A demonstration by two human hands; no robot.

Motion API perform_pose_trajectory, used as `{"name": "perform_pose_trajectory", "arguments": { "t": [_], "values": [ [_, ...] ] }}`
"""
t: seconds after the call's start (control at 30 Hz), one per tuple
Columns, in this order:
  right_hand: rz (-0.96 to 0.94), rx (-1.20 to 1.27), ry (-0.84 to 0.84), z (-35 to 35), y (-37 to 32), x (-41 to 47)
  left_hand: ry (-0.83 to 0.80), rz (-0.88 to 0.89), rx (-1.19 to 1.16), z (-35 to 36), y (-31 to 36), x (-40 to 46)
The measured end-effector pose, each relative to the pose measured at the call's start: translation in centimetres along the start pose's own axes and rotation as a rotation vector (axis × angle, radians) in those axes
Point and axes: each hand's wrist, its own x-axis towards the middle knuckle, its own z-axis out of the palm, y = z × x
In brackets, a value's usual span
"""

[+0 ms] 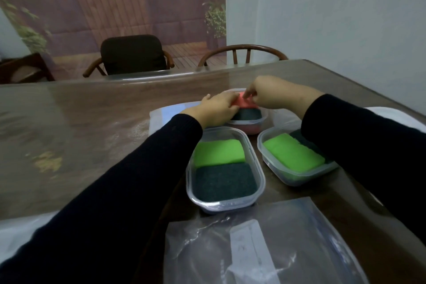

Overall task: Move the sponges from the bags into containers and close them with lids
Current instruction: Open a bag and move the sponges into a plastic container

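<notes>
Three clear plastic containers stand on the table, all without lids. The near one (259,182) holds a green sponge (219,152) and a dark sponge (224,182) side by side. The right one (267,157) holds a green sponge (292,154) over a dark one. Over the far container (258,125), my left hand (215,109) and my right hand (272,95) both pinch a red sponge (243,102), which sits above a dark sponge (247,114). Both hands partly hide the red sponge.
An empty clear zip bag (265,249) lies at the near table edge. Another flat bag (166,115) lies left of the far container. Two chairs (133,55) stand beyond the far table edge. A white cloth (396,117) lies at the right.
</notes>
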Motion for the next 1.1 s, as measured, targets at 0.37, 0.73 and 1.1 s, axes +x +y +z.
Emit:
{"name": "perform_pose_trajectory", "arguments": {
  "t": [0.37, 0.73, 1.1],
  "values": [
    [-0.022, -0.28, -0.199, 0.8, -1.2, 0.3, -0.186, -0.095, 0.235, -0.4, 0.6, -0.4],
    [0.022, -0.047, -0.081, -1.6, -1.5, -1.6, 0.061, -0.084, -0.225, -4.8, 0.6, -4.4],
    [-0.105, 0.256, 0.098, -7.7, -7.6, -14.8, 0.245, -0.005, -0.221, -8.9, 6.6, -20.1]
  ]
}}
